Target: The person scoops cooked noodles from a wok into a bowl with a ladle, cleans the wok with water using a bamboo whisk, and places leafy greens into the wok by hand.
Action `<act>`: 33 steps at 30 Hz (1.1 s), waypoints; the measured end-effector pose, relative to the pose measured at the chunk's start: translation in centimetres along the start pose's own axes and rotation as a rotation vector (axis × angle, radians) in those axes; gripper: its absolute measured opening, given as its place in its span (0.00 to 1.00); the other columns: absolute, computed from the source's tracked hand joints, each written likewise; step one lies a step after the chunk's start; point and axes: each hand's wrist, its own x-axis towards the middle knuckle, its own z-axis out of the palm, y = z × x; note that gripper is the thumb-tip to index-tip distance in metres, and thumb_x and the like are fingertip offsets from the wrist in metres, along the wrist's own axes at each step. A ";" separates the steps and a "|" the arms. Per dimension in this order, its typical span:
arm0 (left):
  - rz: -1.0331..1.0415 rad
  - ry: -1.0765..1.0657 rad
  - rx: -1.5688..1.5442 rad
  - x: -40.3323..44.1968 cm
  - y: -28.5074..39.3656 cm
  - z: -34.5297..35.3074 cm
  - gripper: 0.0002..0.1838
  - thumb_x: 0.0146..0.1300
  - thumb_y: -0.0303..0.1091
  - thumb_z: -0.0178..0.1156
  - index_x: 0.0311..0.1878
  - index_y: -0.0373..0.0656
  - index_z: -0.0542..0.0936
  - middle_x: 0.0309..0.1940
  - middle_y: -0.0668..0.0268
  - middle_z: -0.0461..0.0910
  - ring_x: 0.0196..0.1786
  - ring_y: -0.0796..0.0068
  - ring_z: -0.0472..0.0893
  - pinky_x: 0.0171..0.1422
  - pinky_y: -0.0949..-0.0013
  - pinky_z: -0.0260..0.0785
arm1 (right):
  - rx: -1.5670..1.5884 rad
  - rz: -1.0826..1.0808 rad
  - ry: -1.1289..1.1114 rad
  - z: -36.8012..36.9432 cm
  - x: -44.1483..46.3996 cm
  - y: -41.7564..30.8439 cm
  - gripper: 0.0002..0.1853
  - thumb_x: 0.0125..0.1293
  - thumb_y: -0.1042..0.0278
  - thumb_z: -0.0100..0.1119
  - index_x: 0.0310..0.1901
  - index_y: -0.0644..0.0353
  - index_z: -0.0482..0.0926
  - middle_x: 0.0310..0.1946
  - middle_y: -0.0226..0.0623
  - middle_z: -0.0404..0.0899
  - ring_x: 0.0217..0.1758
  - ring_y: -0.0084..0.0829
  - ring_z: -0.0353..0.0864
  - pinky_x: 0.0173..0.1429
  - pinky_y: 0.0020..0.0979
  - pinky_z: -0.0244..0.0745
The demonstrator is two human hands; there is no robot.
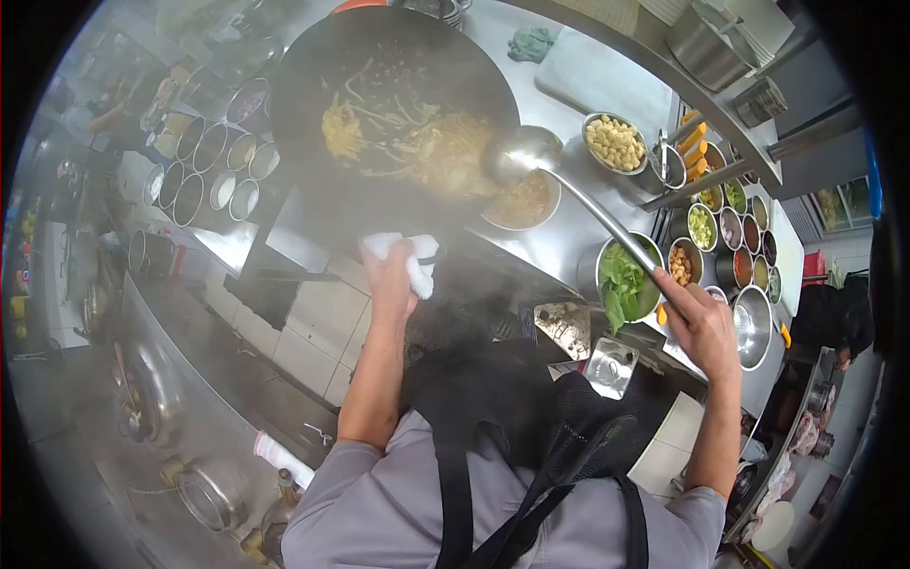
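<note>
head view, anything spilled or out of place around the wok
No clear spill shows, though haze limits the view around the wok. Leafy greens droop over the rim of their pot, and a crumpled green cloth lies beside the white board, looking untidy.

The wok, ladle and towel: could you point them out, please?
Wok [466, 71], head view: bare inner wall.
Ladle [522, 154], head view: its bowl.
Towel [420, 276], head view: a white fold.
</note>
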 end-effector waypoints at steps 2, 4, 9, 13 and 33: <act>0.027 0.018 0.000 -0.6 0.4 0.6 0.20 0.62 0.21 0.58 0.54 0.40 0.63 0.44 0.59 0.71 0.41 0.68 0.79 0.39 0.62 0.79 | 0.080 -0.042 0.050 1.9 1.6 -1.4 0.30 0.64 0.73 0.65 0.68 0.40 0.77 0.30 0.38 0.78 0.30 0.42 0.82 0.35 0.43 0.77; 0.039 -0.003 -0.027 -0.5 0.1 0.4 0.20 0.62 0.21 0.58 0.54 0.40 0.63 0.43 0.60 0.71 0.40 0.69 0.79 0.41 0.63 0.79 | 0.198 -0.122 0.135 4.7 4.1 -3.2 0.30 0.64 0.72 0.65 0.69 0.41 0.76 0.30 0.39 0.78 0.30 0.42 0.82 0.35 0.42 0.77; 0.075 -0.036 -0.036 -1.0 -0.2 0.2 0.17 0.62 0.20 0.58 0.52 0.42 0.66 0.41 0.63 0.73 0.39 0.71 0.80 0.41 0.65 0.79 | 0.520 -0.333 0.307 11.7 12.4 -9.7 0.33 0.67 0.70 0.63 0.74 0.40 0.70 0.35 0.42 0.81 0.32 0.46 0.83 0.38 0.44 0.80; 0.052 -0.065 -0.031 -1.1 0.0 -0.5 0.19 0.62 0.20 0.57 0.54 0.41 0.64 0.40 0.63 0.72 0.38 0.71 0.80 0.41 0.64 0.79 | 0.568 -0.336 0.222 13.3 13.6 -10.7 0.33 0.68 0.69 0.62 0.74 0.39 0.69 0.38 0.41 0.82 0.34 0.47 0.83 0.39 0.45 0.81; 0.066 -0.042 -0.011 -0.2 0.2 -1.5 0.18 0.61 0.20 0.57 0.52 0.42 0.65 0.39 0.65 0.72 0.38 0.74 0.79 0.42 0.66 0.78 | -0.231 -0.121 0.064 5.3 -1.4 1.6 0.40 0.56 0.76 0.61 0.72 0.31 0.73 0.27 0.33 0.68 0.27 0.35 0.76 0.34 0.38 0.75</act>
